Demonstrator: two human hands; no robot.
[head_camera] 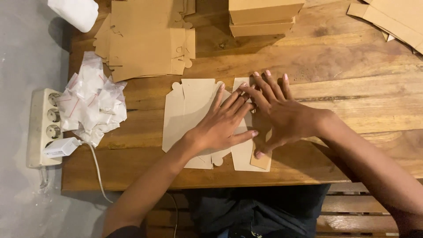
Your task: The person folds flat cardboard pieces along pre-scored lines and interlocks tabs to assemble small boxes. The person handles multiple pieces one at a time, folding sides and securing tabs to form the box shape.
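At the centre of the frame we see a flat, die-cut cardboard box blank point(189, 112), pale tan, lying on the wooden table point(352, 101). The left hand point(222, 125) lies flat on the blank, fingers extended and slightly fanned, palm pressing down. The right hand point(277, 114) rests on the blank's right-hand panel, fingers spread wide, thumb bearing on a darker flap point(261, 162) at the lower edge; the two hands overlap at the fingertips. In the upper left of centre we note a stack of unfolded blanks point(141, 44) of the same brown board. At the top centre stand two assembled brown boxes point(262, 17), one on the other; more flat sheets point(396, 20) occupy the upper right corner. At the left edge lies a heap of small clear zip bags point(92, 103) holding white contents, beside a cream power strip point(42, 128) carrying a white charger point(61, 147). A white package point(75, 12) shows in the upper left corner.
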